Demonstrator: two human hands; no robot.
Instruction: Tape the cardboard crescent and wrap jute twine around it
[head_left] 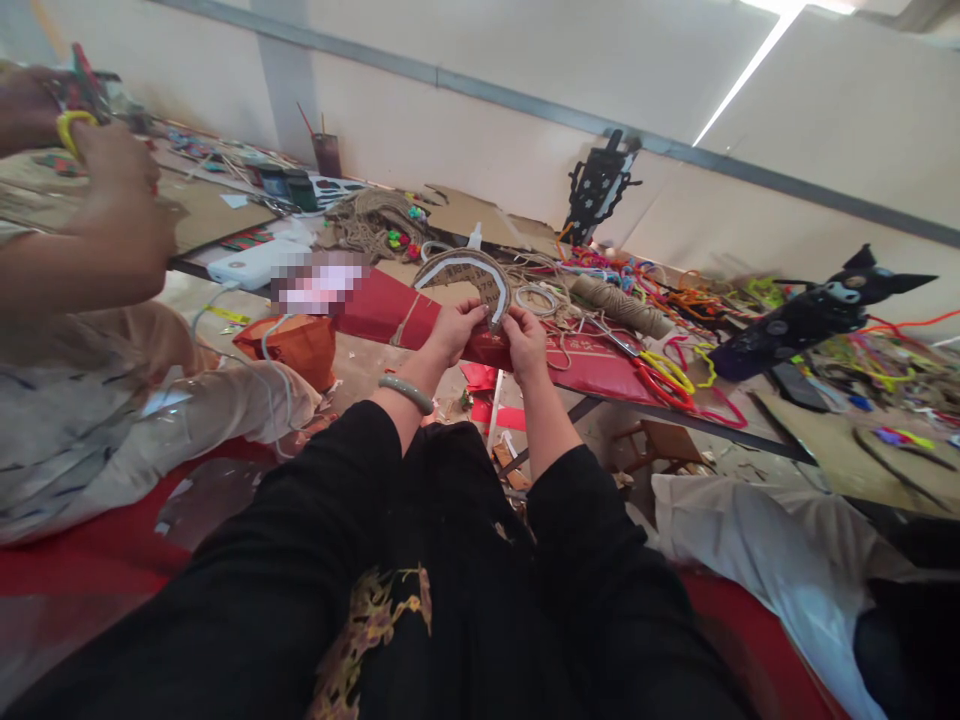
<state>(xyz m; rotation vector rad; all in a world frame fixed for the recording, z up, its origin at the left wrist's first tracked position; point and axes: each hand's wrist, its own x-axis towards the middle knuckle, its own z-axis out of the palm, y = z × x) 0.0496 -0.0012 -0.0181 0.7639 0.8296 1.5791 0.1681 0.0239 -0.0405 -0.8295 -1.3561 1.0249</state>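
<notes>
Jute-wrapped arc (466,268) gripped at 12 o'clock: left hand (455,330) and right hand (525,340) fingers closed on its ends. Wrapping step apparently underway; next move needs taut twine, steady hold above worktop (600,370).

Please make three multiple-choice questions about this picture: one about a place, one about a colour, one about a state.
1. Where is the spool of twine?
A. on the table
B. on the floor
C. in the person's lap

2. What colour is the bangle on the left wrist?
A. red
B. pale green
C. black

3. How is the curved headband held?
A. by both hands
B. by one hand
C. lying free

Answers:
1 A, it lies on the table among the cords.
2 B, it looks pale green.
3 A, the left hand and right hand both grip it.
</notes>
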